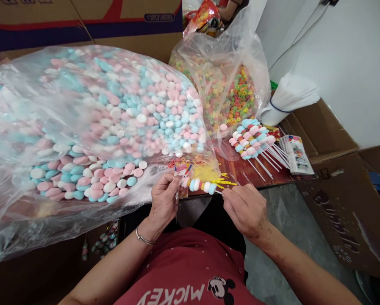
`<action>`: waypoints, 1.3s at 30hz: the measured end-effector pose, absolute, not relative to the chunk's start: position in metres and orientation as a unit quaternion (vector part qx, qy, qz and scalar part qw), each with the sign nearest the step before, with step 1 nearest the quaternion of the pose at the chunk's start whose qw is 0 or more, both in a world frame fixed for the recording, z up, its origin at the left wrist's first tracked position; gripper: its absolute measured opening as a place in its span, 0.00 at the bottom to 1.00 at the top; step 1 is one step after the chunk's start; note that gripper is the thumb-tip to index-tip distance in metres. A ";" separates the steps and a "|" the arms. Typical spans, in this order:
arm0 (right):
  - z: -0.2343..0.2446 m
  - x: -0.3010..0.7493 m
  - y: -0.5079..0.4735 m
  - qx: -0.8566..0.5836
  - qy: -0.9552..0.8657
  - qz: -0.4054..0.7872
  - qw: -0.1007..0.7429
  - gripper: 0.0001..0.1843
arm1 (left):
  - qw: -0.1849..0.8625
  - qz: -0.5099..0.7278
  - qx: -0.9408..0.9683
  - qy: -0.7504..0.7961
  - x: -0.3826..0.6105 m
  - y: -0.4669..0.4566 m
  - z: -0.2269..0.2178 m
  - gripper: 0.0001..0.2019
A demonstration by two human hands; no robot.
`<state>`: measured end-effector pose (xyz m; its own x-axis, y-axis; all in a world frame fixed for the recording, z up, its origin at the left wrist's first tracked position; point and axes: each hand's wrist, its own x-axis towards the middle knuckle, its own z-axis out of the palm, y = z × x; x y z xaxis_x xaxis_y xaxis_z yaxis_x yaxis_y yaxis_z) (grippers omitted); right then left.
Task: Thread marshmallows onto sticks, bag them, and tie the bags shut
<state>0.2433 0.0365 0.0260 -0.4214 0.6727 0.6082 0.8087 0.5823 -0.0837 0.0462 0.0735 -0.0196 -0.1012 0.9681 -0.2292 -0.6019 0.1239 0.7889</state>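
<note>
Between my hands, near the table's front edge, lies a marshmallow skewer threaded with pink, white and blue pieces. My right hand is closed on its white stick at the right end. My left hand is closed around a small printed card or packet beside the skewer's left end; whether it also pinches the skewer is hidden. Just beyond the skewer is a bunch of yellow twist ties. Finished-looking skewers lie piled to the right, sticks toward me.
A big clear bag of marshmallows fills the left, with loose marshmallows at its mouth. Behind stands a bag of ring candies. At right are a white cup of sleeves, stacked printed cards and cardboard boxes.
</note>
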 end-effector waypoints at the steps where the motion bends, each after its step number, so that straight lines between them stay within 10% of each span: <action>1: 0.026 0.243 0.037 -0.443 -0.836 -0.107 0.306 0.09 | 0.630 0.621 0.225 0.408 0.046 0.074 -0.020 0.18; 18: 0.002 0.277 0.033 -0.570 -0.691 0.135 0.424 0.09 | 0.560 0.593 0.426 0.391 0.016 0.089 -0.017 0.10; 39: 0.041 0.304 0.058 -0.416 -0.837 -0.072 0.347 0.08 | 0.692 0.410 0.454 0.383 0.006 0.083 -0.019 0.14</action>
<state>0.3038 0.0584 0.0415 -0.4123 0.6471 0.6413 0.7465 0.6435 -0.1694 0.0058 0.0832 -0.0191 0.3706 0.9153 -0.1580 -0.2202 0.2518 0.9424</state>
